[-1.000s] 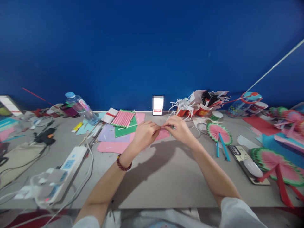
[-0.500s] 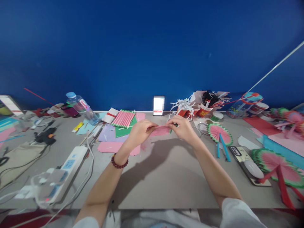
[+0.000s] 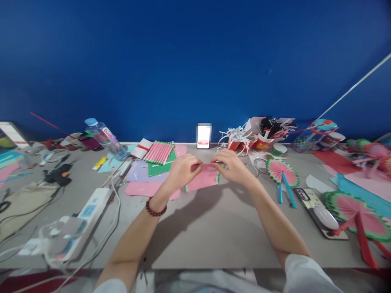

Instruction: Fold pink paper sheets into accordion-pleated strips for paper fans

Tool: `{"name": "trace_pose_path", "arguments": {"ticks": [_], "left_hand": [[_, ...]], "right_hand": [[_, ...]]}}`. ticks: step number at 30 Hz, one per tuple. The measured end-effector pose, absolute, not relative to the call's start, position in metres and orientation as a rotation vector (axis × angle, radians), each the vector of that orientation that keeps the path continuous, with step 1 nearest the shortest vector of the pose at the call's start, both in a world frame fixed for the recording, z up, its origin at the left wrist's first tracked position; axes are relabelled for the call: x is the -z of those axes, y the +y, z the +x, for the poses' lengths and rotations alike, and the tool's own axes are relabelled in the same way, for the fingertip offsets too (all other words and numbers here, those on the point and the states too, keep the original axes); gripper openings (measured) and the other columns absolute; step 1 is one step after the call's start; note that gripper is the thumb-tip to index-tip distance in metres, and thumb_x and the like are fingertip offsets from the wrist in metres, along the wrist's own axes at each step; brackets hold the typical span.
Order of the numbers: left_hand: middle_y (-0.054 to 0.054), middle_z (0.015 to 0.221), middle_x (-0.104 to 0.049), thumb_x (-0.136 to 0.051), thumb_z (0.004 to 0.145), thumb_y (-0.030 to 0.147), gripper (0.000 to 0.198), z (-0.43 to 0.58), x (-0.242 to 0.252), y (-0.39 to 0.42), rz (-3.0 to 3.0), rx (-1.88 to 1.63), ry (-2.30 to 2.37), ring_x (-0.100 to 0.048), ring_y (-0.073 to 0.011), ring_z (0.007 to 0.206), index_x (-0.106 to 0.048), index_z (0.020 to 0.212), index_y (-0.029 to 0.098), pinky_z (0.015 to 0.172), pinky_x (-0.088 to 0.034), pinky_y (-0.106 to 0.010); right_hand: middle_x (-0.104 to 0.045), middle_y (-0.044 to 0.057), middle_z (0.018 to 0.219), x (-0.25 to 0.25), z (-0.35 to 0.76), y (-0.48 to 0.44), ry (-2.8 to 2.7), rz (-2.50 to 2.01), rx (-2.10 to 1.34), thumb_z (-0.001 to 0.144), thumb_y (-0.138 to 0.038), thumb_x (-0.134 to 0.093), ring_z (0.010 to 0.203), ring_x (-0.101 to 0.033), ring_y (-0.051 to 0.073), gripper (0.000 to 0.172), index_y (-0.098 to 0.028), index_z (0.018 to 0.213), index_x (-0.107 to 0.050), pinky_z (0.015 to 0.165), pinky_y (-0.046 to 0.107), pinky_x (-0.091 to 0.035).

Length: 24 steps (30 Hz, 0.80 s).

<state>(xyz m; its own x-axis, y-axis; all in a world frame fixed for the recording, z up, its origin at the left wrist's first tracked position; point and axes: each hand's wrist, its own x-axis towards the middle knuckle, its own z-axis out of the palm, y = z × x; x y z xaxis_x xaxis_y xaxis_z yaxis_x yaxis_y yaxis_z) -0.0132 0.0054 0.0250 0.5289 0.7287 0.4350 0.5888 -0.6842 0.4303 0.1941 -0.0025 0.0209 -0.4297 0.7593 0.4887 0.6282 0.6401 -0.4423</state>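
Observation:
A pink paper sheet (image 3: 204, 179) with green side edges hangs between my hands, above the grey tabletop. My left hand (image 3: 186, 167) pinches its upper left part between thumb and fingers. At the upper right, my right hand (image 3: 228, 165) grips the same top edge in a pinch. The sheet's lower part slopes toward me, with its bottom edge in sight. Left of my left hand lies a pleated pink paper (image 3: 159, 152) with green ends, on a green sheet (image 3: 154, 169).
A phone (image 3: 203, 136) leans on the blue wall. Right of me lie paper fans (image 3: 282, 171) and a mouse (image 3: 325, 217) on another phone. Cups (image 3: 263, 142) stand behind. To my left are a tilted bottle (image 3: 106, 138) and a power strip (image 3: 88, 219) with cables.
The pink sheet now hangs lower and shows more of its face and green edges. My hands have shifted slightly, still pinching its top edge.

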Motion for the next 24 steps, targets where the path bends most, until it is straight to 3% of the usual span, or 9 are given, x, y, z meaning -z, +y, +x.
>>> {"name": "trace_pose_path", "arguments": {"ticks": [11, 24], "left_hand": [[-0.006, 0.083, -0.071, -0.050, 0.089, 0.042, 0.031, -0.019, -0.032, 0.009, 2.356, -0.814, 1.028, -0.062, -0.0168, 0.077, -0.072, 0.091, 0.020, 0.064, -0.045, -0.025], [-0.004, 0.081, -0.073, -0.055, 0.087, 0.033, 0.023, -0.021, -0.030, 0.013, 2.288, -0.875, 1.049, -0.064, -0.0173, 0.074, -0.074, 0.085, 0.020, 0.065, -0.047, -0.026]], "right_hand": [[-0.061, 0.003, 0.065, -0.018, 0.190, -0.002, -2.115, -1.147, -0.242, 0.085, -0.016, -0.057, 0.071, -0.051, 0.017, 0.020, -0.019, 0.065, -0.062, 0.069, 0.031, -0.036], [-0.063, 0.002, 0.066, -0.017, 0.192, 0.000, -2.093, -1.125, -0.331, 0.083, -0.014, -0.059, 0.069, -0.051, 0.016, 0.018, -0.019, 0.066, -0.063, 0.069, 0.029, -0.037]]}}
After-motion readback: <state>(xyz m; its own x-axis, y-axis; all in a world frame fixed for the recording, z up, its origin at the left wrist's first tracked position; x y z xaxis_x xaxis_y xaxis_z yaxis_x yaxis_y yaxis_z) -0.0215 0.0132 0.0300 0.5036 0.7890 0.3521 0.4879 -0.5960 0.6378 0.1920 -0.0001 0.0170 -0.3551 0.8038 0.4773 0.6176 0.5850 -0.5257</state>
